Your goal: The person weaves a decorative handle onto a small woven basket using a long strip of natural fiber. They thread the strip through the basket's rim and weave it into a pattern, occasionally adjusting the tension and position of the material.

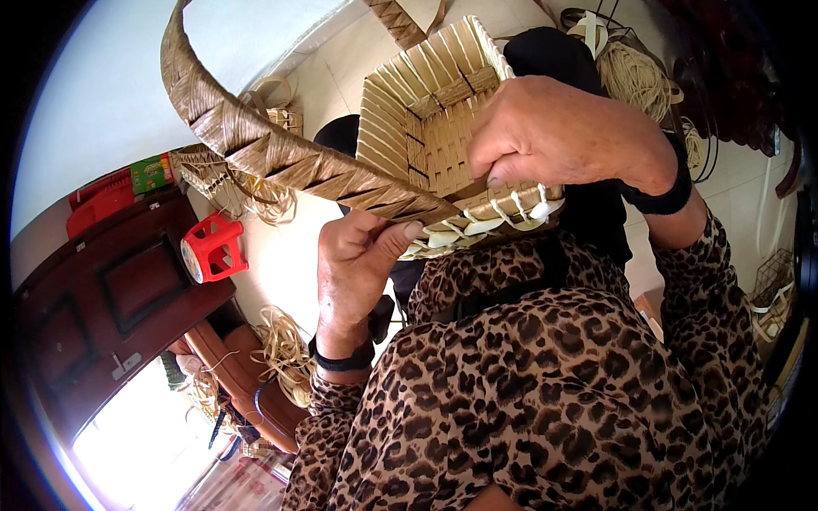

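Note:
A rectangular woven basket (394, 115) of pale strips rests tilted on my lap, its inside facing up. A broad brown braided handle (281, 153) arches up on the left and meets the basket's near rim. White strip lacing (503, 217) runs along that rim. My left hand (354, 264) is closed on the near rim, thumb pressed beside the handle's lower end. Over the near right part of the basket, my right hand (550, 136) is closed, fingertips bent down at the inside of the rim. Whatever lies between its fingers is hidden.
A red plastic stool (213, 249) stands on the tiled floor at left, near a dark wooden door (119, 289). Coils of pale strips (285, 353) lie at lower left. More cord bundles (635, 81) sit at upper right, with a wire basket (771, 281) below.

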Demonstrator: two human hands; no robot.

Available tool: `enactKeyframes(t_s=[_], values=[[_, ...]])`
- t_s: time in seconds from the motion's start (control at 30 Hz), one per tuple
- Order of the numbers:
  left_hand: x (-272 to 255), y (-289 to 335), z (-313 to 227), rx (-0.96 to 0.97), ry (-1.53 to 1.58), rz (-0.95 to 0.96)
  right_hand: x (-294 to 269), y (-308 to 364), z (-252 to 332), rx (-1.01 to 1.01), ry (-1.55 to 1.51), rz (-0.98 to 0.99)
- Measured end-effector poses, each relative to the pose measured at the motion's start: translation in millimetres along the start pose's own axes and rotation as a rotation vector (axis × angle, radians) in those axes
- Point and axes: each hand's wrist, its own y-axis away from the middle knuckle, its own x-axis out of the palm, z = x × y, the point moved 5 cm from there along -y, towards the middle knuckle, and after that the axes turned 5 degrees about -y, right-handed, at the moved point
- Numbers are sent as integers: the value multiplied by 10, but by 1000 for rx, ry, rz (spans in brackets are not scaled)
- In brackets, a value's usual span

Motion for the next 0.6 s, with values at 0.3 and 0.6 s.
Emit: enactKeyframes(t_s=[0.3,0.6], values=[[44,-27,24,54,-45,10,41,46,-23,-3,-160,29],[78,-68,56,106,-50,-2,17,178,315,48,189,-253]])
